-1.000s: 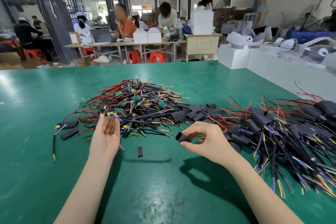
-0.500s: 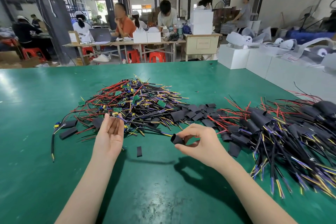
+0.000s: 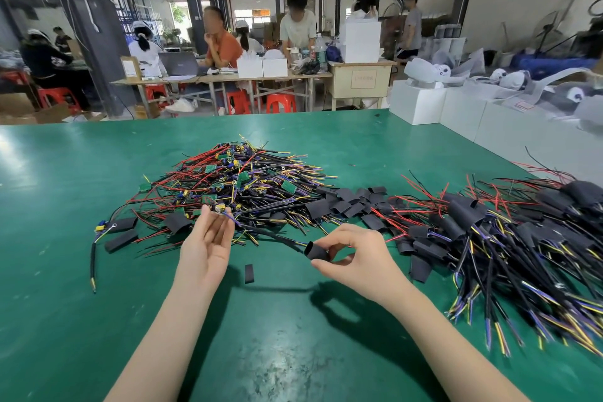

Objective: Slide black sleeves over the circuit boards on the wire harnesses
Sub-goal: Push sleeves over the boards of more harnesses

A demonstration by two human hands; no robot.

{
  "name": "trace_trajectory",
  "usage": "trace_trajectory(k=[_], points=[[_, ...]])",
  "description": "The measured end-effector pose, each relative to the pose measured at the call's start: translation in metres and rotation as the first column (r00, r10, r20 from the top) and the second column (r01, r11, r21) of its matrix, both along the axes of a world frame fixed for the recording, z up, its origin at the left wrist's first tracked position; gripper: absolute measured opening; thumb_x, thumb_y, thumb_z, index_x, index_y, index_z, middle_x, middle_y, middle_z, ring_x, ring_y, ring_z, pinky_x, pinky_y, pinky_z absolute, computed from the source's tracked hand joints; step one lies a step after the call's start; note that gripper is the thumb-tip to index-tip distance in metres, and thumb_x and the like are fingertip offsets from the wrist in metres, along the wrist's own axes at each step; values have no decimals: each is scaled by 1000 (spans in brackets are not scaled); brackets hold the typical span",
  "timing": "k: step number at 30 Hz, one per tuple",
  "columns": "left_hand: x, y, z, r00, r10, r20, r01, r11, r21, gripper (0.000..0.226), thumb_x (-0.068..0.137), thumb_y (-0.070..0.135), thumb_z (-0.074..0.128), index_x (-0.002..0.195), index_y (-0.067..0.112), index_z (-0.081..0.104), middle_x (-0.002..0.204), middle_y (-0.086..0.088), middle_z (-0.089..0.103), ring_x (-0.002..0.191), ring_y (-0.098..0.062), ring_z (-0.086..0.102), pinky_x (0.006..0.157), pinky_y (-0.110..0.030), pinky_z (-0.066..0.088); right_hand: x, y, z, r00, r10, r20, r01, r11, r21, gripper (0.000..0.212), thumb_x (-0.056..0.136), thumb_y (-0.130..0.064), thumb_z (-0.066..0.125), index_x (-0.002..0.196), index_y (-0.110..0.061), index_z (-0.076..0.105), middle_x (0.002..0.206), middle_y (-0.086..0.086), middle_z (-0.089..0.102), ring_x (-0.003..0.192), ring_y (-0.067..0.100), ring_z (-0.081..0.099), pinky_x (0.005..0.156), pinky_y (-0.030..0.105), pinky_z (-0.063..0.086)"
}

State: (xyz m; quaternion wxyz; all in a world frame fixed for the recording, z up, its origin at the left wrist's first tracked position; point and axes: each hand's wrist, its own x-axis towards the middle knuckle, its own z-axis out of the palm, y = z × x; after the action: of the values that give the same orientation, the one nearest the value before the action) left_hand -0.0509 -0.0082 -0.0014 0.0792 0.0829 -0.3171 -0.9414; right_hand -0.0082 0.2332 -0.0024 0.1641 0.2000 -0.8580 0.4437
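My left hand (image 3: 208,238) is raised palm up at the near edge of a pile of unsleeved harnesses (image 3: 235,179) with small green boards. Its fingertips pinch one harness (image 3: 225,209) by its board end. That harness's black cable (image 3: 274,235) runs right toward my right hand (image 3: 355,254), which pinches a short black sleeve (image 3: 316,251) between thumb and fingers. The cable's wire tips meet the sleeve's open mouth. A heap of loose black sleeves (image 3: 346,202) lies beyond, and sleeved harnesses (image 3: 509,238) are piled at the right.
A small black sleeve piece (image 3: 249,273) lies on the green table (image 3: 65,303) between my hands. Two sleeved harnesses (image 3: 120,232) lie at the left. White boxes (image 3: 456,111) line the table's right edge. People work at benches far behind.
My right hand has brought the sleeve left and slightly down to the cable's wire tips. My left hand has lifted the harness's board end a little out of the pile.
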Motion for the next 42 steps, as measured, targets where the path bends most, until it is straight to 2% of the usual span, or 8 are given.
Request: trace_trajectory(k=[6, 12, 17, 24, 30, 34, 37, 42], points=[[3, 10, 4, 998, -55, -25, 52, 990, -132, 21, 98, 24, 53, 89, 9, 64, 80, -4, 75, 74, -9, 72, 65, -16, 56, -1, 2, -1, 1000, -22, -14, 23, 998, 54, 15, 69, -18, 78, 82, -25, 75, 79, -4, 65, 72, 8, 61, 65, 20, 53], [6, -2, 13, 996, -22, -84, 21, 1000, -6, 27, 95, 25, 55, 82, 7, 70, 81, -5, 74, 75, -9, 71, 67, -16, 55, -4, 13, 1, 998, -64, -13, 66, 990, 121, 16, 67, -12, 76, 81, -19, 76, 78, -1, 65, 66, 8, 59, 64, 20, 51], [4, -8, 14, 998, 11, -63, -4, 995, 101, 24, 96, 24, 56, 83, 6, 64, 79, -6, 72, 72, -9, 70, 66, -16, 56, -3, 10, 0, 999, 3, 53, -7, 997, 76, 18, 68, -12, 77, 85, -19, 76, 82, 2, 66, 69, 9, 61, 63, 15, 51], [5, -3, 12, 996, -17, -85, 17, 1000, 0, 44, 97, 25, 53, 62, 12, 76, 75, -3, 73, 73, -8, 71, 66, -16, 56, 0, 2, 2, 998, 42, 38, -40, 998, -49, 15, 70, -11, 78, 79, -23, 75, 77, -2, 67, 75, 10, 60, 59, 13, 46], [2, 7, 4, 994, -59, -95, 42, 984, -172, 17, 97, 16, 53, 89, 9, 67, 80, -5, 73, 74, -12, 72, 66, -18, 57, -1, 4, 1, 1000, 14, -2, -14, 1000, 14, 17, 70, -16, 78, 81, -30, 75, 79, -6, 66, 73, 11, 61, 67, 18, 50], [5, 10, 1, 966, -160, -202, 43, 872, -488, 16, 87, 1, 58, 96, 10, 68, 89, -11, 74, 75, -20, 72, 67, -25, 58, -4, 7, 0, 997, -32, -74, 42, 988, 148, 15, 71, -25, 76, 85, -29, 73, 81, -10, 65, 81, 6, 58, 76, 23, 45], [10, 15, -2, 929, -296, -224, 28, 657, -753, 15, 82, 7, 67, 91, 17, 72, 94, -4, 75, 85, -14, 69, 69, -22, 55, -4, 7, 0, 994, -25, -106, 42, 987, 157, 13, 73, -23, 74, 86, -24, 72, 83, -11, 64, 81, 4, 57, 76, 20, 43], [19, 31, -8, 849, -491, -194, 115, 531, -840, 29, 76, 11, 76, 102, 5, 63, 103, -5, 74, 98, -13, 68, 84, -15, 49, -3, 4, 2, 987, 52, -149, -31, 989, 142, 12, 79, -18, 70, 90, -21, 66, 85, -9, 59, 83, 7, 55, 74, 25, 48]])
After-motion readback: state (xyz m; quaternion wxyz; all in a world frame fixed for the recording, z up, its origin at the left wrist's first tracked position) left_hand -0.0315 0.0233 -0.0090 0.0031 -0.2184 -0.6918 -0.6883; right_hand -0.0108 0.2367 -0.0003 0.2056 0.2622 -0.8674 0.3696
